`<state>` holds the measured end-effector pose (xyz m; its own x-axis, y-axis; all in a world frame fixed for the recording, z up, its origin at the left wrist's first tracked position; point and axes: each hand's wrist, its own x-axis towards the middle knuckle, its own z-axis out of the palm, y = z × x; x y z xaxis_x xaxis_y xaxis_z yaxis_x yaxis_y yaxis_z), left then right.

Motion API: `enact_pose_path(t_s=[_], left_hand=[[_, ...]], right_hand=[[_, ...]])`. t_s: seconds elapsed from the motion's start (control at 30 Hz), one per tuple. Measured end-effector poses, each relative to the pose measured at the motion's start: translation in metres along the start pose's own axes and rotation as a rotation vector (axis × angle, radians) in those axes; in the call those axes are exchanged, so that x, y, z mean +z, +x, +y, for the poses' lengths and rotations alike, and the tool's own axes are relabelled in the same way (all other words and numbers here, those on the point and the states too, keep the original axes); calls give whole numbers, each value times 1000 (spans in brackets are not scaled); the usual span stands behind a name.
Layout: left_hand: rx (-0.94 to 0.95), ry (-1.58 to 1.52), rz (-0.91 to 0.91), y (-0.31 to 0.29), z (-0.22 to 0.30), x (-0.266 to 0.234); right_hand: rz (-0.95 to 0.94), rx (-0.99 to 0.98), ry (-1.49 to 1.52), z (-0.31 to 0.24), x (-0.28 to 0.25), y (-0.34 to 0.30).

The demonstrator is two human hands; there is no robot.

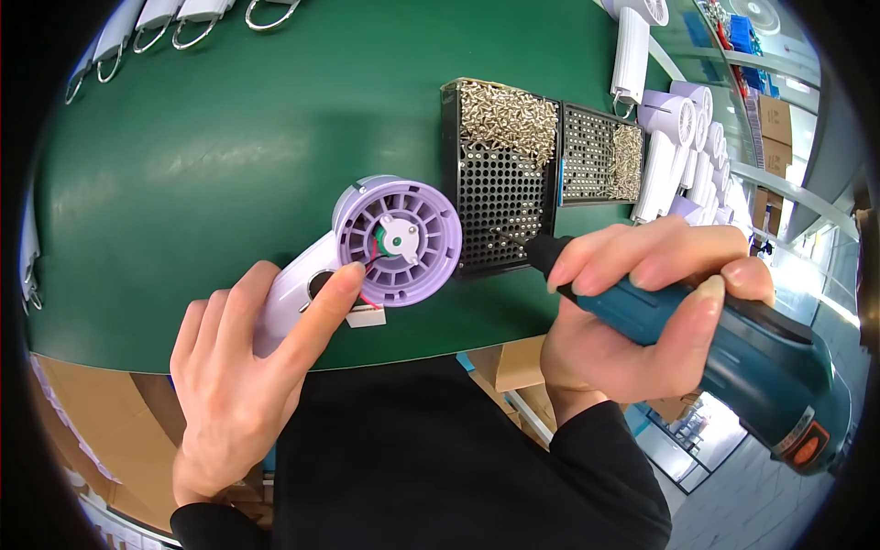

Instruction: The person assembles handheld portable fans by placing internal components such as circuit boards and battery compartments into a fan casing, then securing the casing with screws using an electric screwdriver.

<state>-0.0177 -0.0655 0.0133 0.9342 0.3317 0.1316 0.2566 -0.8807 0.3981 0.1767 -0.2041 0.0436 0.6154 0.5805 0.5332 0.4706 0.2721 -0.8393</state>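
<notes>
My left hand [243,367] is wrapped round the white handle of a small handheld fan [401,240] with a round lilac head. The fan's open face shows spokes, a white motor mount in the middle and thin red and black wires, with my left thumb by its lower rim. A teal electric screwdriver [678,335] is gripped in my right hand [655,298]. Its thin bit reaches over the lower part of a black screw tray [454,183], where small silver screws stand in rows of holes. I cannot tell whether the bit touches a screw.
A second, smaller screw tray [596,202] adjoins the first on its right. Several white and lilac fans [667,117] are stacked along the table's right side. More white handles with metal loops [203,11] lie at the far left. Cardboard boxes [110,403] stand below the green table [229,137].
</notes>
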Motion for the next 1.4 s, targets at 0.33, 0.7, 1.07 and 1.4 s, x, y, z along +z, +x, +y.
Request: enact_pose_path(t_s=[0.33, 0.7, 1.07, 1.4], left_hand=[[49, -34, -4, 0, -7, -3], [50, -53, -13, -3, -8, -5], [51, -9, 21, -5, -10, 0], [41, -5, -12, -7, -9, -3]], right_hand=[[134, -114, 217, -37, 25, 19], [-125, -84, 277, -42, 46, 20], [-155, -19, 311, -33, 52, 11], [-272, -156, 238, -19, 57, -2]])
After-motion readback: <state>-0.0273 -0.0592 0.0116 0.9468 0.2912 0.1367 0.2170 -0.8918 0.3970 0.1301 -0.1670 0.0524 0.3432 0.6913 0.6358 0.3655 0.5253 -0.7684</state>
